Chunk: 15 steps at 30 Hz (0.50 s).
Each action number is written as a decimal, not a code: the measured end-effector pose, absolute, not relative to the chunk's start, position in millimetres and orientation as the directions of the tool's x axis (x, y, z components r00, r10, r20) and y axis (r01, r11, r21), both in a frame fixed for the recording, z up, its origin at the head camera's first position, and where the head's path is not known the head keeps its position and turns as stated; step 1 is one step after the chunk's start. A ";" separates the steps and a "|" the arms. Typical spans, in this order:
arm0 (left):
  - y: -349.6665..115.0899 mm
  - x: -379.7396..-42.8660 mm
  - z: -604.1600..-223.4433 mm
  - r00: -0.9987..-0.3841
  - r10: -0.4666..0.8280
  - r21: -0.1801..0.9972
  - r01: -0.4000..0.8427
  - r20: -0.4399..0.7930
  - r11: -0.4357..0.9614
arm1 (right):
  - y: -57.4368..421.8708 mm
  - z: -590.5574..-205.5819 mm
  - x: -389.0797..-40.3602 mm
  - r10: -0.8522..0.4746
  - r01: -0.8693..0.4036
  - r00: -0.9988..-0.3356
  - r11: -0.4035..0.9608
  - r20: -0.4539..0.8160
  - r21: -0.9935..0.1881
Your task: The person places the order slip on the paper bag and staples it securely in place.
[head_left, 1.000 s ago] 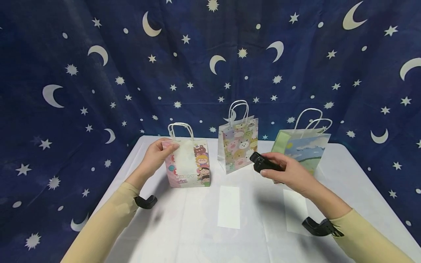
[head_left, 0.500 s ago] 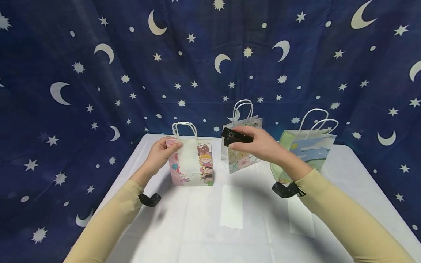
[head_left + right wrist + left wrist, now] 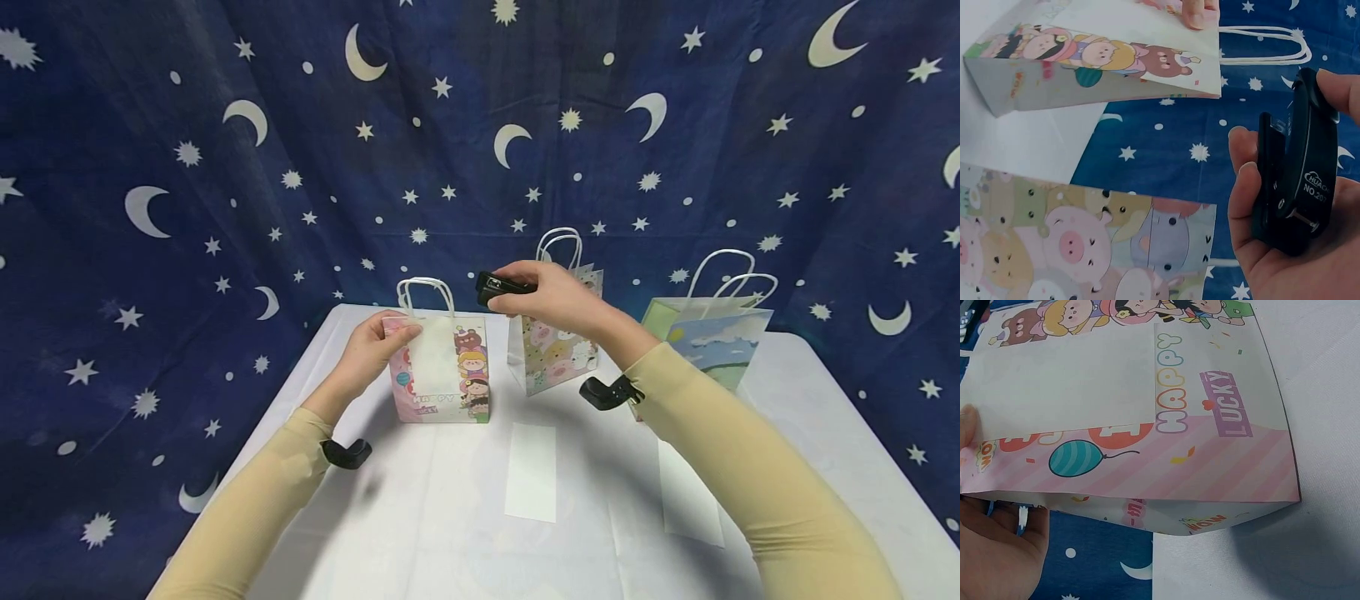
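Observation:
My left hand pinches the top left edge of a pink cartoon paper gift bag, the thumb in front over a blank white paper slip. The slip lies flat against the bag's front, as the left wrist view shows from close by. My right hand holds a black stapler between thumb and fingers. Its jaws stand apart, pointing left toward the pink bag's white handles. The stapler is in the air, a short way right of the handles. Behind the right hand stands an animal-print paper bag, partly covered.
At the right stands a green and blue landscape paper bag, partly behind the right sleeve. Two more white slips lie on the white table, one in the middle and one at the right. A dark star-patterned cloth hangs behind.
My right hand has carried the stapler left and up, from beside the landscape bag, across the animal-print bag, to near the pink bag. The left hand keeps its hold on bag and slip.

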<state>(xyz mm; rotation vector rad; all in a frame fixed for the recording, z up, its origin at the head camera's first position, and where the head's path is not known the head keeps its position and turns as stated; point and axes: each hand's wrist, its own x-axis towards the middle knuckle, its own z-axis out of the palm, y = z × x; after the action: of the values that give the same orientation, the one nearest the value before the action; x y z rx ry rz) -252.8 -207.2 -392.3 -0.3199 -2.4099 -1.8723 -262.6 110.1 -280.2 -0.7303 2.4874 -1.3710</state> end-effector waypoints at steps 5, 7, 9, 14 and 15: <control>-207.2 -252.2 -390.8 -0.976 0.119 0.949 0.205 0.181 0.239 | 97.8 -278.9 -273.0 -0.505 -0.306 -0.861 0.434 0.052 -0.848; -207.6 -252.1 -390.8 -0.978 0.114 0.949 0.199 0.175 0.244 | 93.3 -278.9 -277.9 -0.506 -0.301 -0.861 0.432 0.048 -0.850; -208.0 -251.9 -390.6 -0.978 0.115 0.949 0.195 0.171 0.247 | 89.0 -278.5 -282.4 -0.510 -0.302 -0.859 0.431 0.047 -0.850; -207.9 -252.0 -389.6 -0.981 0.122 0.953 0.177 0.151 0.246 | 79.5 -276.5 -290.6 -0.513 -0.314 -0.856 0.434 0.055 -0.845; -208.1 -252.3 -390.1 -0.981 0.125 0.954 0.178 0.151 0.239 | 78.0 -275.8 -291.6 -0.512 -0.314 -0.857 0.433 0.056 -0.845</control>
<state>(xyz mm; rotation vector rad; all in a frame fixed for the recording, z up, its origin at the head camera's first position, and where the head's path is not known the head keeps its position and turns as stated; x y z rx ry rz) -252.3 -208.1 -390.1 -0.2985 -2.4388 -1.8877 -291.6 78.0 -275.8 -0.7245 2.4760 -1.3917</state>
